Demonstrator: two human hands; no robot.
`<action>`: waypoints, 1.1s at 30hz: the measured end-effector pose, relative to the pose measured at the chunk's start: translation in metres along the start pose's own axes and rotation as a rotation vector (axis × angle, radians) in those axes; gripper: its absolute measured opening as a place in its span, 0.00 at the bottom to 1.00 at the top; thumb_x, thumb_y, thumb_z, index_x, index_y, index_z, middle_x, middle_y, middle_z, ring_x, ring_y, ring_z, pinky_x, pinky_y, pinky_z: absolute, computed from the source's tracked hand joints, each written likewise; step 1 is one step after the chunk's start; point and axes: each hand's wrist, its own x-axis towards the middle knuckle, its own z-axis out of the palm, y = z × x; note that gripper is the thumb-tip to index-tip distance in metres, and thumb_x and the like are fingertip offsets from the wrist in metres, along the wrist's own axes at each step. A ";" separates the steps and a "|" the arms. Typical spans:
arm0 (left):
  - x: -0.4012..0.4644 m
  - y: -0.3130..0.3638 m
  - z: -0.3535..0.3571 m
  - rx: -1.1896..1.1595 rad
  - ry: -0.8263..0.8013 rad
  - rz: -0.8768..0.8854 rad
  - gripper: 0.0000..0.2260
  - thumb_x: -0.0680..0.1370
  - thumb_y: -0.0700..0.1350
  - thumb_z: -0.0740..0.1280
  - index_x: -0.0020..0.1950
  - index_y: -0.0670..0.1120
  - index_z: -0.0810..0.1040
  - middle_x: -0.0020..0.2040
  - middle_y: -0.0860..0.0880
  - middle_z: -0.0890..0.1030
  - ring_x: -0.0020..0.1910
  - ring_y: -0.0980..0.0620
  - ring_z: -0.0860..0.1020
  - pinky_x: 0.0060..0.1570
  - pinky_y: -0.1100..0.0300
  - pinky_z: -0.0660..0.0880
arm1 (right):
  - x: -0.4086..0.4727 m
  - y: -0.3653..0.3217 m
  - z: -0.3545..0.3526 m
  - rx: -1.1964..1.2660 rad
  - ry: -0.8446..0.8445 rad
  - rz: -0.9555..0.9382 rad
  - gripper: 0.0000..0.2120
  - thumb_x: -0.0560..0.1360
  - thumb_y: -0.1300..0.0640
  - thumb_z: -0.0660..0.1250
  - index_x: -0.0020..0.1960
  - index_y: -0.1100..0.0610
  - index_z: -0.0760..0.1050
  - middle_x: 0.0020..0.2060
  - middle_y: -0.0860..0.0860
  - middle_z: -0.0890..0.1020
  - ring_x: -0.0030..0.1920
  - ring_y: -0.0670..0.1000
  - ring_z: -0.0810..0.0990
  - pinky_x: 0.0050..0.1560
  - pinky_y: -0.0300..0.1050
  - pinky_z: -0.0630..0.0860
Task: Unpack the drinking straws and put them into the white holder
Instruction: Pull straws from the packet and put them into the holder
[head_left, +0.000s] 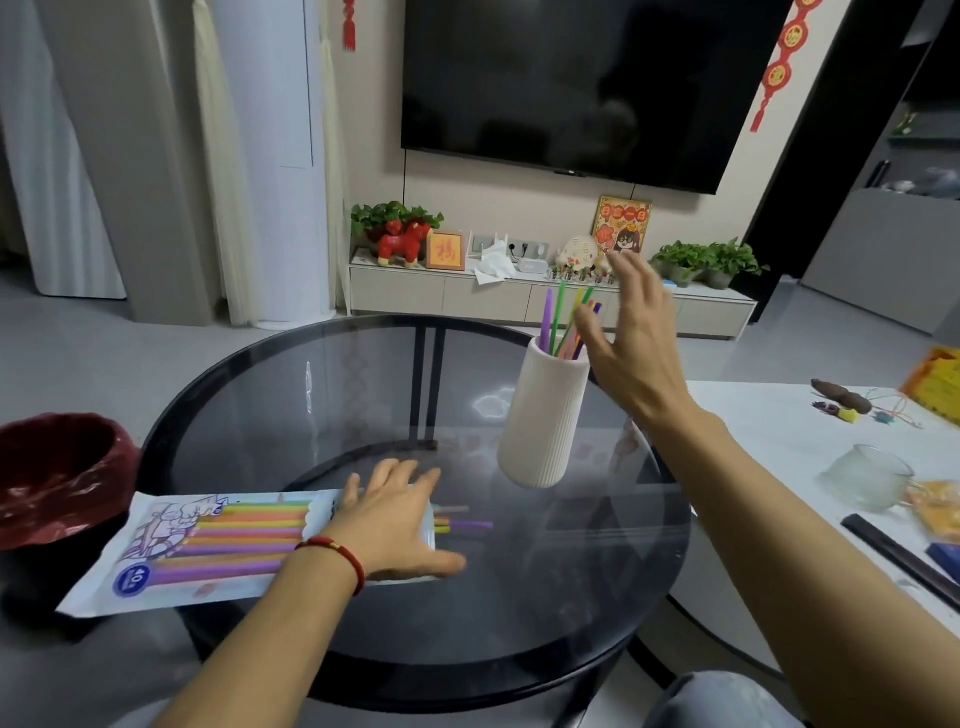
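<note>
A white ribbed holder (545, 415) stands on the round glass table (571, 597) with several coloured straws (563, 319) sticking out of its top. My right hand (636, 345) hovers just right of those straws, fingers spread, holding nothing. A straw packet (208, 545) printed with a cartoon lies flat at the table's left edge. My left hand (397, 519) presses flat on its open right end. A few loose straw ends (462, 525) poke out of the packet past my fingers.
A bin with a dark red liner (57, 467) stands left of the table. A white table (779, 431) on the right carries a frosted glass cup (867, 475), a dark bar (898, 556) and small items. A TV cabinet lies beyond.
</note>
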 end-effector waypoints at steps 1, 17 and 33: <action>-0.003 -0.006 0.004 0.068 -0.079 -0.015 0.56 0.60 0.75 0.64 0.80 0.54 0.45 0.81 0.48 0.50 0.80 0.46 0.46 0.74 0.34 0.46 | -0.011 -0.004 -0.002 0.076 0.130 -0.033 0.24 0.82 0.52 0.63 0.75 0.59 0.69 0.72 0.60 0.74 0.70 0.55 0.73 0.69 0.52 0.72; -0.007 0.007 -0.002 0.109 0.134 0.197 0.50 0.64 0.63 0.70 0.79 0.49 0.51 0.67 0.51 0.66 0.65 0.49 0.69 0.66 0.49 0.67 | -0.181 -0.022 0.105 0.562 -0.552 0.166 0.14 0.78 0.53 0.74 0.61 0.53 0.74 0.52 0.48 0.82 0.48 0.46 0.81 0.52 0.40 0.81; -0.010 0.004 0.002 0.117 0.018 0.110 0.41 0.63 0.70 0.67 0.73 0.67 0.56 0.75 0.48 0.57 0.76 0.46 0.55 0.72 0.27 0.44 | -0.165 0.017 0.072 0.955 -0.466 0.618 0.06 0.73 0.63 0.78 0.50 0.58 0.89 0.34 0.56 0.88 0.34 0.49 0.84 0.38 0.38 0.81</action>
